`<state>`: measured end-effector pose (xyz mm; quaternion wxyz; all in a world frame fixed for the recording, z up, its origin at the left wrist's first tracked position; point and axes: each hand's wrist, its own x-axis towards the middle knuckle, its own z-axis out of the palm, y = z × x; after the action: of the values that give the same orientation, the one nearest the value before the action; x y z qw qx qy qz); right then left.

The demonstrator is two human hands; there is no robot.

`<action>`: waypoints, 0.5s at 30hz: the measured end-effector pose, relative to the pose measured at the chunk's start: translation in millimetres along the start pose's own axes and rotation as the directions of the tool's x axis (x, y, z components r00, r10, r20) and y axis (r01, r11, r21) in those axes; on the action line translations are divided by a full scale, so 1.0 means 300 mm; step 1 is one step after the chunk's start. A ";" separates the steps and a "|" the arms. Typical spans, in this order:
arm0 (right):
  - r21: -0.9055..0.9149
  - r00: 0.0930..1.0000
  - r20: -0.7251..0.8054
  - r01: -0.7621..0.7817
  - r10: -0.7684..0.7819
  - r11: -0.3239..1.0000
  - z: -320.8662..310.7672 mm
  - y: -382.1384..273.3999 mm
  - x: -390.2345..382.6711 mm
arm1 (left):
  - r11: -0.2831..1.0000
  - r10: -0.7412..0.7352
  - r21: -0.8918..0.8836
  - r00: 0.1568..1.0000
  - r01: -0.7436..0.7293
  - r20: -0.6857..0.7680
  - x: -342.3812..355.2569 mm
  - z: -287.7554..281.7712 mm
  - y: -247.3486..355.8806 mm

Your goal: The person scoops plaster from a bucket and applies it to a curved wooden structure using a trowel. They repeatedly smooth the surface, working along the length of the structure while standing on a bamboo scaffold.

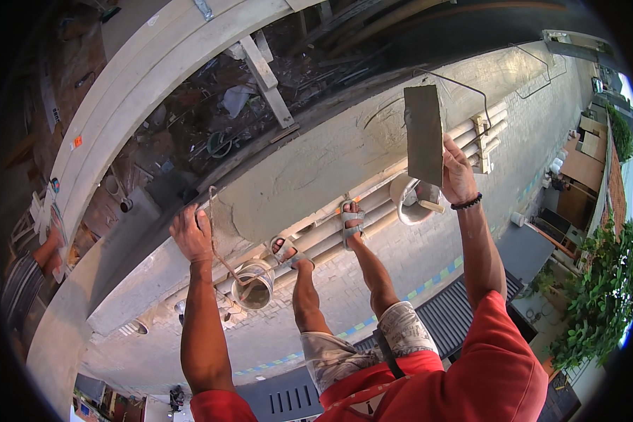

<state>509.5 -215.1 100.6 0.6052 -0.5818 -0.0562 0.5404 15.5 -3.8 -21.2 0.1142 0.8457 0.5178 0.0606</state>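
My right hand is raised with fingers closed round a flat rectangular plastering trowel, its grey plate smeared; the handle is hidden behind the plate and hand. Below it, a pale bucket with a light-coloured handle sticking out hangs or stands beside the bamboo poles. My left hand rests on the edge of the ledge, fingers apart and holding nothing. Close to that hand, a bent hook or rope runs down to another bucket. Fresh grey mortar with trowel marks covers the long band ahead.
My sandalled feet stand on bundled bamboo poles, with paving below. Bent metal rods hook over the band farther right. Beyond it lies a dark, cluttered area with a wooden prop. Another person's arm shows at far left.
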 end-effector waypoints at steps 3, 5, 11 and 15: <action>-0.286 0.993 -0.088 0.049 -0.078 0.957 -0.019 -0.014 -0.007 | 1.000 0.011 0.011 1.000 -0.011 -0.007 0.005 -0.005 -0.004; -0.526 0.977 -0.105 0.103 -0.185 0.844 -0.030 -0.011 -0.003 | 1.000 0.022 0.008 1.000 -0.022 -0.019 0.007 -0.005 -0.002; -0.981 0.822 -0.136 -0.033 -0.553 0.192 0.001 0.063 0.088 | 1.000 -0.006 -0.004 0.999 0.006 0.034 0.010 -0.009 0.005; -0.989 0.785 0.021 0.108 -0.619 0.103 0.115 0.179 0.076 | 1.000 0.000 -0.019 1.000 0.001 0.031 0.010 -0.009 -0.003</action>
<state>463.1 -190.5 57.8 0.2209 -0.8870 -0.3982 0.0768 15.6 -0.4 -18.9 0.1303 0.8452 0.5156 0.0523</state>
